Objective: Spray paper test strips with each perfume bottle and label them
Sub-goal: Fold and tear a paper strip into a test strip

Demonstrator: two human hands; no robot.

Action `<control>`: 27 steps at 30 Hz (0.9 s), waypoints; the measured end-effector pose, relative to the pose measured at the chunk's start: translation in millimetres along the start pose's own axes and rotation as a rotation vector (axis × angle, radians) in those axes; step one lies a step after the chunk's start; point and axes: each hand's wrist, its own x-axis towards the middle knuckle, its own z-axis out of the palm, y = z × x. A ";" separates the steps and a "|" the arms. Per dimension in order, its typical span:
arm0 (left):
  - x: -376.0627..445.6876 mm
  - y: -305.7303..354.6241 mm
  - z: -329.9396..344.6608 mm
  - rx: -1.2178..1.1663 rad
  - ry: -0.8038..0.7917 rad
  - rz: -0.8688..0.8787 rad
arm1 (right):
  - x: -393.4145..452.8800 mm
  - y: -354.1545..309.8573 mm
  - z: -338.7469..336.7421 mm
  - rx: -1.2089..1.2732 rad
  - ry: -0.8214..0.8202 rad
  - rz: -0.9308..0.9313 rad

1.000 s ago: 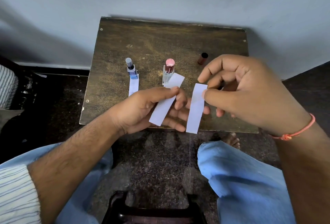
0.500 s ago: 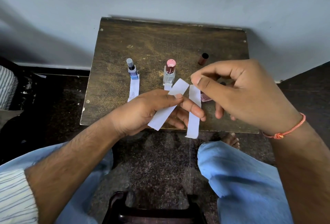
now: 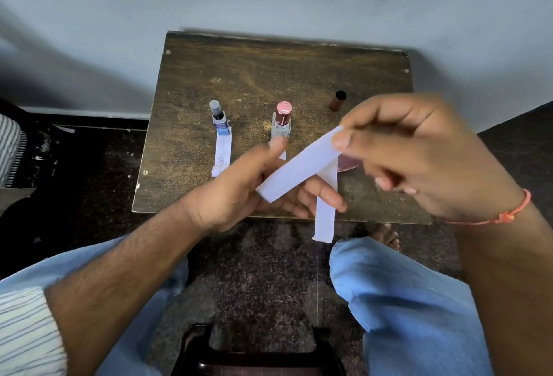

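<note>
While the left hand cradles its lower-left end, a blank paper strip slanting toward upper right is pinched at its top by the right hand.

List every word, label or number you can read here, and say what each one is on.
No text here can be read.
Paper strip under the grey-capped bottle: a faint pencil mark, too small to read.
Grey-capped bottle: blue label, too blurred to read.
Pink-capped bottle: no lettering visible.
Strip pinched by both the left hand and right hand, and hanging strip: blank.
</note>
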 end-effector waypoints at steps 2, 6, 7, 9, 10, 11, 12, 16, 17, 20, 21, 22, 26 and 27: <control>2.8 -1.0 -1.9 -0.047 0.043 -0.044 | 2.9 5.3 -12.0 0.226 0.199 0.024; 13.5 -8.0 -1.4 0.062 0.201 -0.042 | 9.1 18.0 -40.7 0.398 0.554 0.063; 14.5 -9.5 -0.5 0.115 0.229 -0.036 | 9.9 22.5 -45.9 0.391 0.613 0.071; 16.4 -13.0 0.1 0.160 0.259 -0.044 | 12.6 32.5 -53.8 0.363 0.722 0.096; 17.0 -13.8 0.3 0.151 0.266 -0.052 | 14.2 36.9 -56.7 0.344 0.768 0.120; 18.2 -14.5 0.4 0.131 0.269 -0.062 | 16.5 41.5 -59.3 0.321 0.805 0.151; 18.8 -14.4 0.5 0.123 0.267 -0.072 | 19.0 46.4 -61.7 0.293 0.828 0.184; 22.7 -14.3 0.3 0.148 0.244 -0.091 | 29.9 69.6 -68.0 0.162 0.797 0.294; 23.5 -14.5 0.3 0.149 0.242 -0.092 | 32.9 75.0 -68.3 0.132 0.778 0.320; 25.8 -15.1 0.5 0.146 0.240 -0.106 | 41.4 87.1 -69.5 0.054 0.742 0.394; 26.4 -14.8 0.6 0.143 0.238 -0.111 | 43.7 90.0 -70.5 0.035 0.735 0.414; 26.6 -14.0 0.9 0.144 0.238 -0.114 | 45.5 92.7 -71.5 0.020 0.731 0.430; 26.9 -12.5 -3.0 0.137 0.215 -0.115 | 50.4 99.9 -74.9 -0.051 0.726 0.449; 26.8 -12.7 -3.7 0.135 0.211 -0.114 | 50.8 100.9 -75.7 -0.077 0.724 0.447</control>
